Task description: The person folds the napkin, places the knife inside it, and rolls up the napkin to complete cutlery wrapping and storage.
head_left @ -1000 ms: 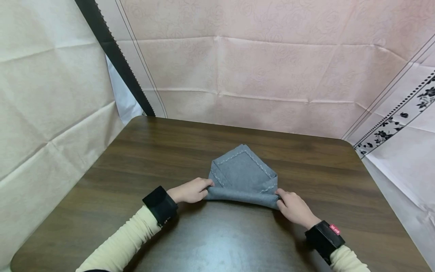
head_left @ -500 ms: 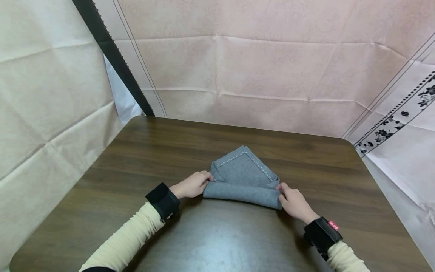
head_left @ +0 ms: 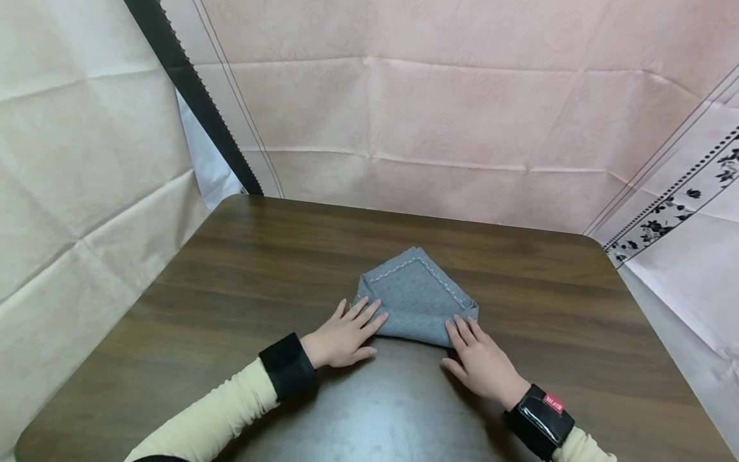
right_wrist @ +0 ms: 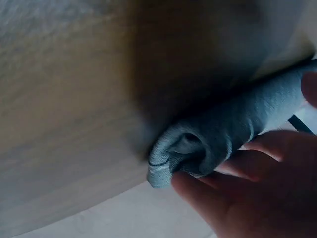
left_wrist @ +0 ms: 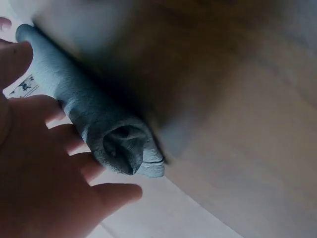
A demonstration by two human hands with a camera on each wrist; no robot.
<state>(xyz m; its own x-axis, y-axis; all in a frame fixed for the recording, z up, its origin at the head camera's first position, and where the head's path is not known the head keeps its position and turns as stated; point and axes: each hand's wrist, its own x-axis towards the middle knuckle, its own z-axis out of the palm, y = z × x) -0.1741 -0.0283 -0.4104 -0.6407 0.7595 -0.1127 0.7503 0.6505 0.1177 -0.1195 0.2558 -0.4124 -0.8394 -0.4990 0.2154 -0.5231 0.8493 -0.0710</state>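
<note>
A grey-blue cloth (head_left: 416, 289) with white stitching along its edges lies on the table, its near side rolled up and its far end still a flat point. My left hand (head_left: 345, 335) rests with spread, straight fingers on the left part of the roll. On the right part, my right hand (head_left: 484, 362) lays its extended fingers over the roll. In the left wrist view the roll's open end (left_wrist: 124, 146) shows a hollow spiral beside the fingers. The right wrist view shows the other roll end (right_wrist: 185, 151), with fingers against it.
The brown wooden table (head_left: 277, 256) has rounded corners. Behind it hangs a pinkish patterned sheet (head_left: 450, 115), with a pale sheet (head_left: 86, 160) to the left. Black straps (head_left: 287, 367) circle both wrists.
Both hands have let go of the roll's ends, moved inward and flattened onto it with fingers extended. The cloth's near edge became a thicker roll, turned away from me.
</note>
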